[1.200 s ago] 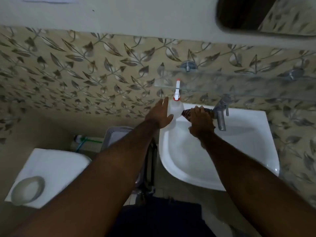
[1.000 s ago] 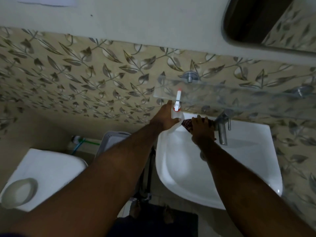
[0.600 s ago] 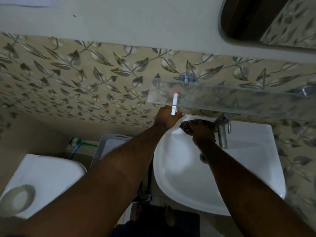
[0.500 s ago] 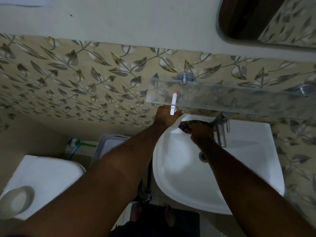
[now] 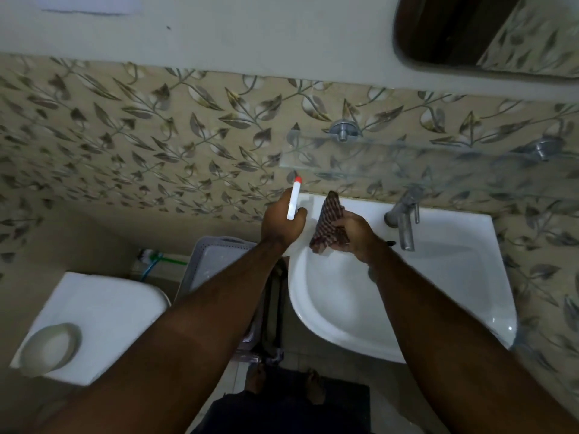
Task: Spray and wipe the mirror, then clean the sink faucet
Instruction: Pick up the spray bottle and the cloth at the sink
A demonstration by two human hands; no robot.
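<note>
Mirror (image 5: 488,32) lies up-right of both hands; spray bottle (image 5: 294,198) is gripped by left hand (image 5: 282,223), nozzle aimed upward; cloth (image 5: 329,223) is clutched in right hand (image 5: 355,233), nearer the mirror.

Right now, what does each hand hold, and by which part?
The left hand grips the spray bottle around its neck, under the nozzle. The right hand pinches the checked cloth at its lower end.
</note>
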